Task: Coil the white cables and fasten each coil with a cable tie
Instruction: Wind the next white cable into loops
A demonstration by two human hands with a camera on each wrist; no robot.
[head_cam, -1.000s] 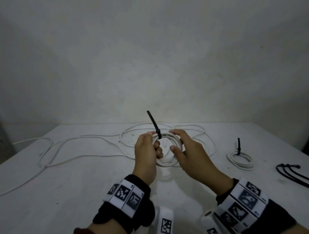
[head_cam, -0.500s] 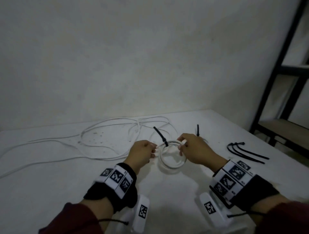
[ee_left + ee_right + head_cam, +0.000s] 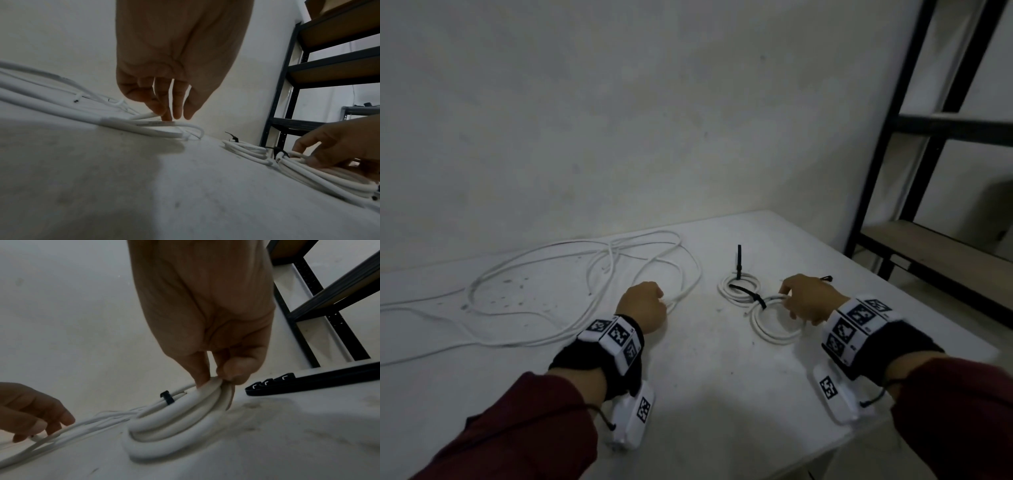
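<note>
A freshly tied white coil point(image 3: 774, 334) lies on the table, and my right hand point(image 3: 789, 301) pinches its far rim between thumb and forefinger point(image 3: 234, 368). Its black cable tie point(image 3: 753, 296) points left toward a second tied coil point(image 3: 736, 291), whose tie tail point(image 3: 738, 255) stands upright. My left hand point(image 3: 659, 298) is curled down on a loose white cable point(image 3: 585, 270) that sprawls over the table's left half. The fingertips point(image 3: 164, 113) nip a strand near its end point(image 3: 150, 115).
Spare black cable ties point(image 3: 308, 382) lie just right of my right hand, near the table's right edge point(image 3: 914, 301). A black metal shelf rack point(image 3: 928, 137) stands beyond that edge. A plain wall runs behind the table.
The coil, held up in both hands before, now rests on the table beside the first coil in my right hand alone. My left hand let go and moved left onto the loose cable.
</note>
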